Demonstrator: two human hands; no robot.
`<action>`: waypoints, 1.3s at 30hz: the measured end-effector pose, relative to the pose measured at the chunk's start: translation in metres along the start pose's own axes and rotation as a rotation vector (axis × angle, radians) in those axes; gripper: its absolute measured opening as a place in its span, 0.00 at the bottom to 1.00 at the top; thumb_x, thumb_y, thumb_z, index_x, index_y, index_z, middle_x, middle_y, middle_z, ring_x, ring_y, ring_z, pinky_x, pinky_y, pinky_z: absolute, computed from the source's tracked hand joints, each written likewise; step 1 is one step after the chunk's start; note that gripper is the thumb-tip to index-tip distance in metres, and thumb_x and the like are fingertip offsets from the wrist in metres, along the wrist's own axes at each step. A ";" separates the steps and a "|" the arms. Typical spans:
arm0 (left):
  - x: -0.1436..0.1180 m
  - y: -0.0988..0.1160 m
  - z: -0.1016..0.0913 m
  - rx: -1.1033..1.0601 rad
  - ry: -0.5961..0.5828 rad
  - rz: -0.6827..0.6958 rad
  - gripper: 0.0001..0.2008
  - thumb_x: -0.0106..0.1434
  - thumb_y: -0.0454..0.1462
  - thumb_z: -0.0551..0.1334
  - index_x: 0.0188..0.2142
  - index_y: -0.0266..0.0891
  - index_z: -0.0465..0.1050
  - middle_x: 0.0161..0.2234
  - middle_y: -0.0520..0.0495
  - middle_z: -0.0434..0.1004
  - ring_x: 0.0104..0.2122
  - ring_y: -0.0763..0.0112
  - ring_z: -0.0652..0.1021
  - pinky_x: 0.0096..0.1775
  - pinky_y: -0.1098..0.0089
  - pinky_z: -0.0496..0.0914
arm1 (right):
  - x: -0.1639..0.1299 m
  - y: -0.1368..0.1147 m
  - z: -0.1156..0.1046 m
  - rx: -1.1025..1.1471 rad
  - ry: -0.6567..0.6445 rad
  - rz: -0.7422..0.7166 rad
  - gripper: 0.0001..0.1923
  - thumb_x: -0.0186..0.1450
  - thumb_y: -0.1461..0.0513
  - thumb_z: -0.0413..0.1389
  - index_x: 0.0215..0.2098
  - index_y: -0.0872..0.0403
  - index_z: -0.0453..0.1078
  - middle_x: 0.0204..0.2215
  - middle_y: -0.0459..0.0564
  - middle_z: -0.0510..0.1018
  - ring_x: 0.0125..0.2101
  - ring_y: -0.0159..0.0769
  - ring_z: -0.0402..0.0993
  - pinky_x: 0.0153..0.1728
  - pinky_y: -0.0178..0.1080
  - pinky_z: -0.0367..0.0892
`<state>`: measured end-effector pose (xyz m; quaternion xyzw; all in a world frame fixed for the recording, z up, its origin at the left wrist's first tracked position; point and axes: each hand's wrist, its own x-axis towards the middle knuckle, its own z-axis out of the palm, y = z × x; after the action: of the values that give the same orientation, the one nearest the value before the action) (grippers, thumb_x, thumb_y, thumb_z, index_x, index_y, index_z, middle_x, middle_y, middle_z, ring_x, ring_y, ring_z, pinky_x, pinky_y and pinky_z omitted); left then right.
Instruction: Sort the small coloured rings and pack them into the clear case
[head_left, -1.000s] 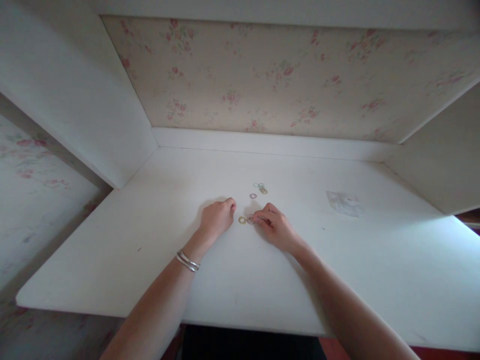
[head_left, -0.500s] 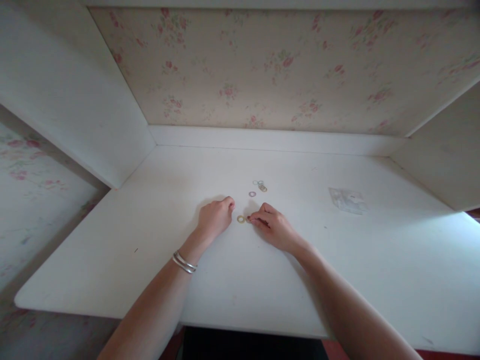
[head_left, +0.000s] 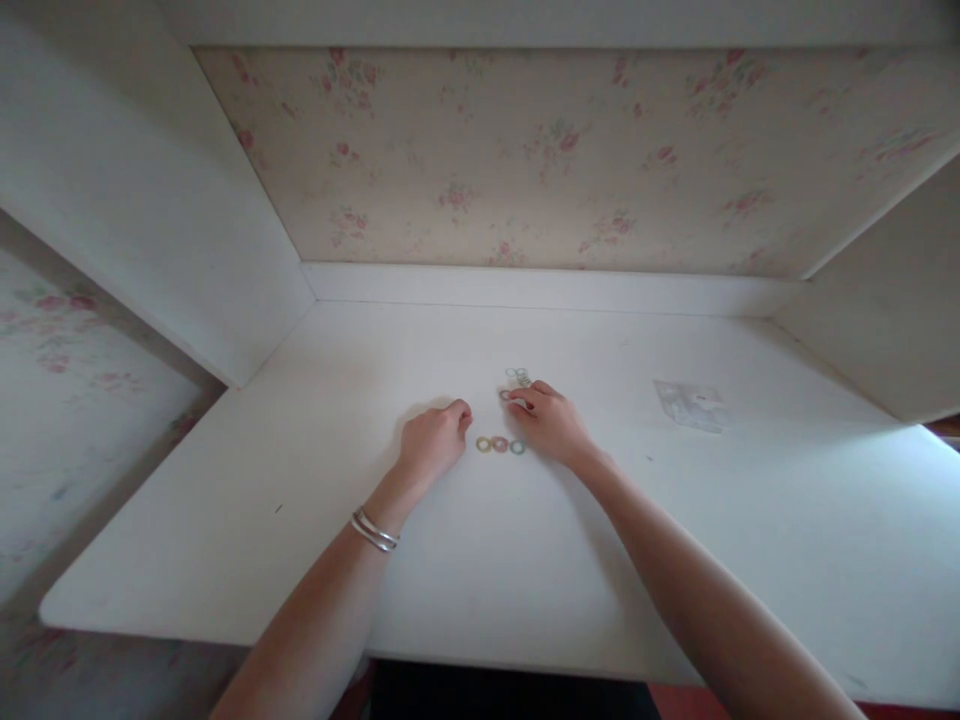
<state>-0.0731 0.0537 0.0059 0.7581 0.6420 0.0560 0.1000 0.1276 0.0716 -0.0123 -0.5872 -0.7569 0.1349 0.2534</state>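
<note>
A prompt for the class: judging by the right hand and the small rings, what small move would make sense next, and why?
Probably pinch the ring at the right fingertips and draw it nearer: the right hand reaches that ring, which lies apart, beyond the row of yellow, pink and blue-grey rings.

The right hand (head_left: 551,425) is at a ring (head_left: 502,396) beyond a three-ring row (head_left: 499,445).
</note>
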 end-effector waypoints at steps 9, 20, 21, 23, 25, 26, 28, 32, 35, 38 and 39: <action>0.001 -0.006 0.005 0.007 0.036 0.053 0.14 0.67 0.44 0.49 0.43 0.47 0.71 0.37 0.47 0.78 0.37 0.64 0.77 0.35 0.68 0.65 | 0.017 0.000 0.000 -0.212 -0.096 -0.054 0.14 0.67 0.59 0.46 0.38 0.49 0.74 0.38 0.50 0.73 0.34 0.34 0.70 0.34 0.35 0.60; 0.000 -0.005 0.005 -0.011 0.018 0.034 0.15 0.67 0.45 0.48 0.44 0.48 0.70 0.38 0.46 0.78 0.38 0.64 0.77 0.36 0.68 0.65 | 0.010 0.004 0.000 -0.076 0.058 -0.075 0.13 0.67 0.61 0.45 0.37 0.51 0.72 0.36 0.49 0.72 0.33 0.32 0.69 0.33 0.32 0.60; 0.000 -0.005 0.005 -0.009 0.018 0.037 0.15 0.67 0.45 0.48 0.44 0.48 0.70 0.38 0.46 0.78 0.37 0.64 0.77 0.36 0.68 0.65 | 0.007 0.005 -0.001 -0.046 0.077 -0.085 0.13 0.67 0.61 0.45 0.37 0.52 0.72 0.35 0.49 0.71 0.33 0.32 0.69 0.33 0.32 0.60; 0.000 -0.005 0.005 0.001 0.015 0.040 0.15 0.67 0.45 0.48 0.44 0.48 0.70 0.37 0.46 0.78 0.37 0.64 0.77 0.36 0.68 0.65 | -0.001 0.006 -0.003 0.013 0.113 -0.107 0.13 0.68 0.60 0.45 0.38 0.53 0.72 0.34 0.50 0.71 0.31 0.31 0.68 0.33 0.32 0.61; 0.001 -0.006 0.006 0.016 0.010 0.039 0.15 0.67 0.45 0.47 0.44 0.47 0.70 0.37 0.46 0.78 0.37 0.64 0.77 0.35 0.68 0.65 | -0.013 0.006 -0.006 0.063 0.126 -0.131 0.13 0.68 0.60 0.45 0.38 0.53 0.72 0.34 0.50 0.70 0.31 0.32 0.68 0.33 0.33 0.62; 0.001 -0.006 0.006 0.022 0.007 0.038 0.15 0.67 0.45 0.47 0.44 0.47 0.70 0.37 0.46 0.78 0.37 0.64 0.77 0.35 0.68 0.65 | -0.021 0.006 -0.008 0.080 0.121 -0.143 0.13 0.68 0.60 0.45 0.38 0.53 0.71 0.34 0.50 0.70 0.31 0.32 0.68 0.33 0.33 0.62; 0.002 -0.006 0.007 0.026 0.004 0.045 0.15 0.67 0.45 0.47 0.43 0.48 0.69 0.36 0.47 0.78 0.37 0.64 0.77 0.35 0.68 0.65 | -0.040 0.004 -0.011 0.099 0.108 -0.148 0.13 0.68 0.60 0.45 0.39 0.53 0.71 0.34 0.51 0.70 0.31 0.31 0.69 0.33 0.33 0.63; 0.002 -0.008 0.010 0.027 0.026 0.062 0.15 0.67 0.45 0.46 0.42 0.48 0.69 0.36 0.49 0.78 0.36 0.65 0.77 0.33 0.69 0.63 | -0.069 -0.001 -0.014 0.042 0.028 -0.154 0.13 0.69 0.62 0.44 0.42 0.52 0.70 0.35 0.50 0.70 0.30 0.30 0.69 0.32 0.32 0.63; 0.002 -0.008 0.010 0.032 0.053 0.076 0.15 0.67 0.45 0.46 0.42 0.48 0.69 0.35 0.49 0.78 0.35 0.65 0.77 0.31 0.70 0.62 | -0.075 -0.002 -0.014 -0.050 -0.014 -0.187 0.13 0.68 0.64 0.45 0.43 0.51 0.69 0.36 0.50 0.70 0.30 0.30 0.69 0.31 0.32 0.63; 0.001 -0.008 0.009 0.037 0.050 0.079 0.15 0.67 0.45 0.46 0.41 0.48 0.69 0.34 0.49 0.78 0.34 0.66 0.77 0.31 0.70 0.62 | -0.073 -0.002 -0.012 -0.115 -0.030 -0.214 0.13 0.67 0.64 0.45 0.44 0.50 0.69 0.37 0.49 0.70 0.30 0.30 0.69 0.30 0.32 0.62; 0.001 -0.008 0.008 0.038 0.043 0.077 0.15 0.67 0.46 0.46 0.41 0.48 0.69 0.34 0.49 0.78 0.34 0.66 0.77 0.31 0.70 0.62 | -0.072 -0.001 -0.011 -0.128 -0.037 -0.221 0.13 0.67 0.65 0.46 0.45 0.50 0.69 0.37 0.49 0.70 0.30 0.30 0.69 0.30 0.32 0.62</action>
<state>-0.0786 0.0552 -0.0036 0.7827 0.6152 0.0640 0.0693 0.1461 0.0012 -0.0188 -0.5124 -0.8286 0.0685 0.2149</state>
